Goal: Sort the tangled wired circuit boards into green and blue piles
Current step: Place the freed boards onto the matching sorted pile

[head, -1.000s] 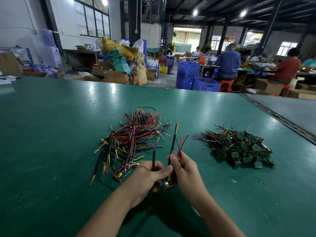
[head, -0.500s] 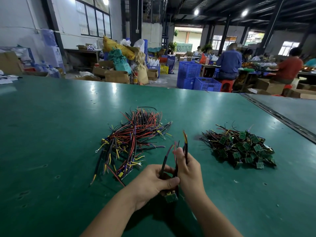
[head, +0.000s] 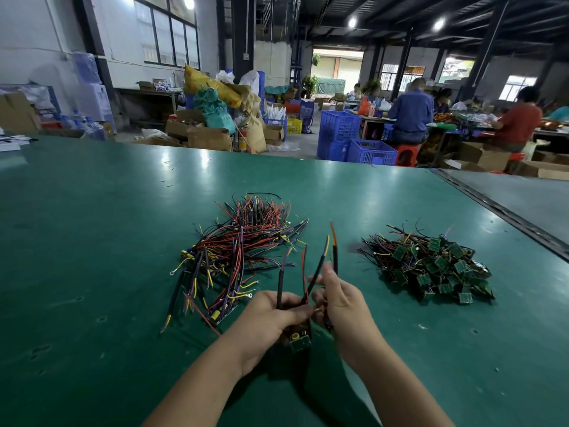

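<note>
Since a second ago I see the leads have fanned apart between the hands. My view has the left hand [head: 271, 315] gripping black leads, a green circuit board [head: 299, 343] dangling below its fingers, above the green table [head: 92, 241]. The right hand [head: 341, 298] pinches upright wires [head: 335, 257]. The tangled wire pile [head: 240, 251] lies left, the green board pile [head: 431, 266] right, well apart

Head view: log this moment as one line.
left hand: grips wires of green board | right hand: pinches black wire | green pile: right | tangled pile: left
</note>
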`<state>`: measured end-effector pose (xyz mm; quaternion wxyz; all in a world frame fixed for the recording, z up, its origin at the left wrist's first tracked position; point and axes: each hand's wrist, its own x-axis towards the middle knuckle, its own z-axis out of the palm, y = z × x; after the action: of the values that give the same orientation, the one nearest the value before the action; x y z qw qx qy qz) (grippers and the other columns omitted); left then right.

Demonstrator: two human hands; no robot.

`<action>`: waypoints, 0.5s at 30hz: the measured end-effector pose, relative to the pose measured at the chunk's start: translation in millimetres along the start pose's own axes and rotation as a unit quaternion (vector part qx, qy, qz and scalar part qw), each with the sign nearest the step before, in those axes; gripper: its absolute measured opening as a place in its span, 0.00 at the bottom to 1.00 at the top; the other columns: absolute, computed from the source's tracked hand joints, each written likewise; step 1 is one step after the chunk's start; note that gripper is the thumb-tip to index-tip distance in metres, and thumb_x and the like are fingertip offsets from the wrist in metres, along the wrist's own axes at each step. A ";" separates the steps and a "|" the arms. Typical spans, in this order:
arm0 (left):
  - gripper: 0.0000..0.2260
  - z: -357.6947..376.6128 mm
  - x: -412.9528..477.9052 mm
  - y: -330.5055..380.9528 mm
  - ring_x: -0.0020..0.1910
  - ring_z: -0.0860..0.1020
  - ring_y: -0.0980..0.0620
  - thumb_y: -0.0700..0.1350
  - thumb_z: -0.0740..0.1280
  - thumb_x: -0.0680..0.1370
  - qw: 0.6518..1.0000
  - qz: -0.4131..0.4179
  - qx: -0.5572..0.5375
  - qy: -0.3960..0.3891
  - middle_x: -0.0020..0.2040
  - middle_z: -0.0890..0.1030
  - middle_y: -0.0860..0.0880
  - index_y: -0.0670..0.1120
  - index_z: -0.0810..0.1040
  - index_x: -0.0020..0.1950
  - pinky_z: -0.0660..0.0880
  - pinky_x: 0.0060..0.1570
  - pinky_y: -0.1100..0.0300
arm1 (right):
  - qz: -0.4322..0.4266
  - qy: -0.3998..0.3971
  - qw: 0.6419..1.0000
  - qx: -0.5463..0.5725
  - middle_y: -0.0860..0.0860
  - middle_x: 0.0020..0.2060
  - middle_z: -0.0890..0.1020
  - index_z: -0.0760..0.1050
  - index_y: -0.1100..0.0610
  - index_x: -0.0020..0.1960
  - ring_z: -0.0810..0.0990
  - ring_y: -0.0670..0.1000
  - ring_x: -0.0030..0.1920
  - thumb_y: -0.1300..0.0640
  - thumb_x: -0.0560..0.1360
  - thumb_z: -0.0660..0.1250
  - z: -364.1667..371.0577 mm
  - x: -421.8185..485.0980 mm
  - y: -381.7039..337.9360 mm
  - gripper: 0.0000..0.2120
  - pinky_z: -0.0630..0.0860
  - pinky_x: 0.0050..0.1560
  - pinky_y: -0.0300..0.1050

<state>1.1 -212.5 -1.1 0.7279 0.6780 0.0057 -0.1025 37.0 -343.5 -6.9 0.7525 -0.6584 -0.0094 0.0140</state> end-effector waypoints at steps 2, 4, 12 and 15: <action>0.03 0.6 0.5 0.7 0.32 0.74 0.54 0.41 0.71 0.75 0.999 0.002 -0.013 0.031 0.35 0.79 0.48 0.43 0.83 0.42 0.67 0.33 0.62 | 0.020 0.009 0.999 0.043 0.49 0.26 0.67 0.72 0.56 0.38 0.63 0.46 0.24 0.37 0.72 0.63 -4.3 1.4 -3.3 0.21 0.63 0.24 0.37; 0.03 0.5 2.0 1.7 0.31 0.74 0.54 0.41 0.72 0.75 0.997 0.006 -0.038 0.060 0.33 0.79 0.50 0.44 0.83 0.40 0.68 0.34 0.61 | 0.022 0.035 0.998 0.046 0.49 0.26 0.68 0.67 0.55 0.35 0.64 0.48 0.23 0.45 0.79 0.61 -10.4 4.8 -4.4 0.19 0.62 0.24 0.38; 0.05 2.4 0.9 0.9 0.31 0.77 0.55 0.43 0.74 0.73 0.993 0.064 -0.007 0.096 0.35 0.82 0.48 0.43 0.85 0.46 0.72 0.30 0.64 | -0.007 -0.053 0.993 -0.108 0.49 0.27 0.76 0.75 0.58 0.36 0.75 0.49 0.31 0.37 0.75 0.62 -0.9 -2.3 8.6 0.24 0.74 0.35 0.45; 0.11 1.1 0.7 0.6 0.32 0.79 0.55 0.48 0.76 0.68 0.991 0.086 0.011 0.098 0.38 0.85 0.48 0.46 0.86 0.48 0.73 0.29 0.64 | -0.020 -0.087 0.992 -0.092 0.53 0.36 0.82 0.82 0.53 0.41 0.80 0.53 0.40 0.38 0.75 0.62 4.5 -8.4 8.5 0.20 0.77 0.46 0.54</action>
<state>1.8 -213.6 -0.5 0.7221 0.6910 0.0175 0.0276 28.4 -338.1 -14.7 0.6855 -0.7204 -0.0895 0.0558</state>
